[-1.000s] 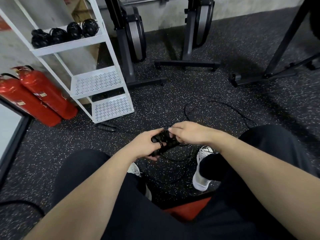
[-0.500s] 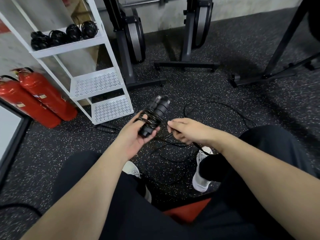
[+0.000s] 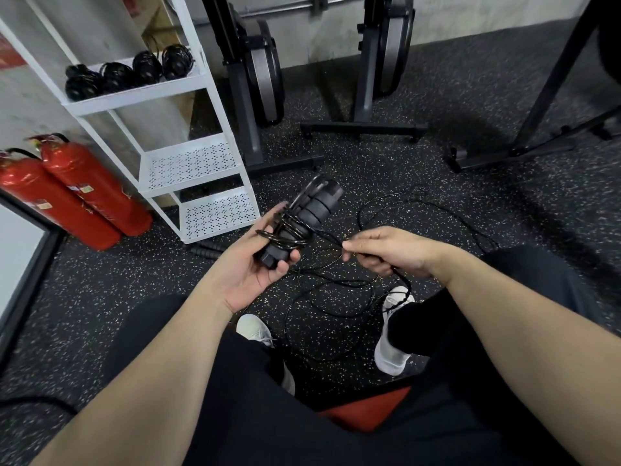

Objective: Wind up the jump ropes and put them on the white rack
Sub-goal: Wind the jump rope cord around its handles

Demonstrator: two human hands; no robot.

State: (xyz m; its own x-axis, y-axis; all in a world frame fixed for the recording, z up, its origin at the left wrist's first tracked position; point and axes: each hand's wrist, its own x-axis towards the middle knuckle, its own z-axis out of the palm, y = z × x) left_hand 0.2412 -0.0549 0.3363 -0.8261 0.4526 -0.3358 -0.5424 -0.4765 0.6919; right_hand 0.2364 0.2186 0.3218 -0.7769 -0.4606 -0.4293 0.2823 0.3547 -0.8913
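Speckled rubber floor (image 3: 420, 183) lies underfoot. Nearest, the left hand (image 3: 255, 264) grips the jump rope handles (image 3: 302, 216), cord wound round them; just beside, the right hand (image 3: 393, 252) pinches the loose cord (image 3: 336, 297). Beyond stands the white rack (image 3: 201, 163), holding wound ropes (image 3: 127, 72).

Head cam, one view only, wide-angle, looking fwd and down from a seated person.

Lens sits above the lap: both forearms run in from the bottom edge, left hand (image 3: 260, 264) and right hand (image 3: 391, 252) meet near frame centre, close to the cam. Past them the speckled floor (image 3: 437, 203) fills the mid-ground. White rack (image 3: 201, 82) stands upper left, a bit further off, tilted by lens distortion. Gym machine bases (image 3: 363, 129) and wall line the top edge, farthest away. Knees and white shoes (image 3: 391, 354) sit under the hands. No 2nd view, so no overlap to report.
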